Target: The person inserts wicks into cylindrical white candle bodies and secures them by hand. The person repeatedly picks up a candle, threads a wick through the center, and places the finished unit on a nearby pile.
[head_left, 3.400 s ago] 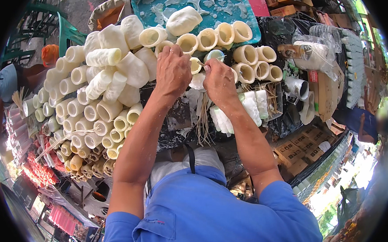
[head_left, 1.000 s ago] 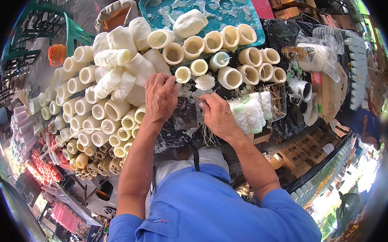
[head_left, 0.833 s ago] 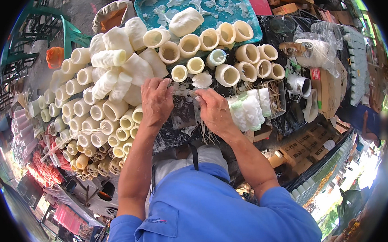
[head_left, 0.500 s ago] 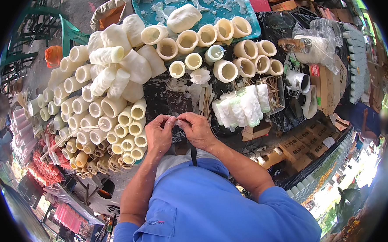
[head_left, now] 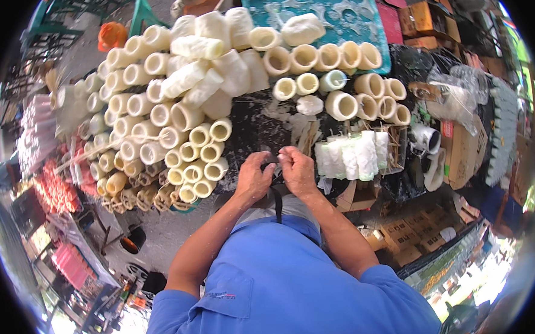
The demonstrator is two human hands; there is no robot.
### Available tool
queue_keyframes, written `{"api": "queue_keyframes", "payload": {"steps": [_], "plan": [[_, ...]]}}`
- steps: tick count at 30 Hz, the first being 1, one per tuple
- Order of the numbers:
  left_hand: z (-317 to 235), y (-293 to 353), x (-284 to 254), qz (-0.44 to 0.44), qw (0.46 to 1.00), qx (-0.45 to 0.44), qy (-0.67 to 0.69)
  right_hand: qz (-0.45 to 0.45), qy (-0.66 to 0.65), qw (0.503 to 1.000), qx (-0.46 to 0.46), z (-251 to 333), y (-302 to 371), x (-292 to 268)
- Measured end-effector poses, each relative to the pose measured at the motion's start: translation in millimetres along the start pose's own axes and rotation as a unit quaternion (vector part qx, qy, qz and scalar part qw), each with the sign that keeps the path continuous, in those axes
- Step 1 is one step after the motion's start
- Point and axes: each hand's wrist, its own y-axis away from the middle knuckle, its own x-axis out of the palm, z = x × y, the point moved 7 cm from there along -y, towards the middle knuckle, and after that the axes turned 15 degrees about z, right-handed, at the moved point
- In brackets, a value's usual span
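Note:
At the front edge of the black work surface, my left hand [head_left: 256,178] and my right hand [head_left: 297,173] are close together with a small gap between them. Both have curled fingers and thumbs pinched in. Anything between the fingertips is too small to make out. Just right of my right hand stands a row of white, rough wax-like rolls [head_left: 353,156] with a greenish tinge. To the left of my left hand lie many cream, wax-like hollow cylinders [head_left: 187,115], stacked with open ends showing. Thin sticks or wicks [head_left: 308,137] lie just beyond my right hand.
A teal tray [head_left: 356,17] with whitish scraps is at the back. More hollow cylinders [head_left: 341,105] stand in front of it. A cardboard box [head_left: 460,151], clear plastic bags [head_left: 454,90] and a metal can [head_left: 425,137] are at right. A dark pan [head_left: 133,240] is at lower left.
My hands have drawn slightly apart; before, their fingertips met. The whole view has shifted, so the surroundings appear farther right and the hands nearer the middle.

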Motion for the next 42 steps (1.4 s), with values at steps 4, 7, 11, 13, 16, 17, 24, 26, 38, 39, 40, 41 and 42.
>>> {"api": "queue_keyframes", "payload": {"steps": [4, 7, 11, 13, 16, 17, 24, 26, 38, 39, 40, 41, 42], "plan": [[4.3, 14.2, 3.7, 0.036, 0.999, -0.01, -0.003, -0.046, 0.112, 0.991, -0.057, 9.0, -4.0, -3.3], [9.1, 29.2, 3.3, 0.068, 0.997, -0.009, -0.026, 0.019, 0.046, 0.997, 0.054, -8.7, -7.5, -1.0], [13.4, 57.2, -8.0, 0.081, 0.996, 0.015, -0.037, 0.039, 0.173, 0.977, -0.122, 29.2, -4.4, 8.9], [15.3, 81.6, -25.2, 0.057, 0.997, 0.041, -0.019, 0.072, 0.115, 0.99, -0.024, 23.1, -6.2, 18.7], [25.3, 132.0, -57.8, 0.024, 0.999, 0.044, 0.004, 0.105, 0.189, 0.976, 0.008, 30.3, -9.0, 37.7], [30.1, 152.6, -69.6, 0.012, 0.999, 0.039, 0.018, 0.117, 0.198, 0.973, 0.036, 27.6, -11.6, 42.8], [99.2, 271.6, -139.9, -0.102, 0.991, -0.067, 0.061, -0.023, 0.459, 0.878, -0.136, 55.6, -12.9, 59.8], [135.0, 295.1, -148.1, -0.135, 0.984, -0.11, 0.041, -0.027, 0.398, 0.898, -0.183, 68.4, -8.9, 61.8], [429.9, 363.4, -48.4, -0.121, 0.95, -0.286, 0.019, -0.045, 0.347, 0.883, -0.314, 229.3, 41.1, 79.1], [453.5, 374.1, -34.2, -0.142, 0.937, -0.313, 0.055, -0.067, 0.324, 0.88, -0.34, 243.3, 44.7, 80.5], [478.2, 387.5, -18.8, -0.14, 0.912, -0.372, 0.107, -0.079, 0.315, 0.875, -0.357, 255.0, 46.4, 82.5], [493.2, 396.3, -10.1, -0.15, 0.902, -0.38, 0.139, -0.091, 0.306, 0.87, -0.375, 265.3, 47.4, 83.7], [507.4, 406.4, 2.3, -0.136, 0.878, -0.42, 0.186, -0.1, 0.295, 0.863, -0.398, 273.2, 50.4, 85.6]]}}
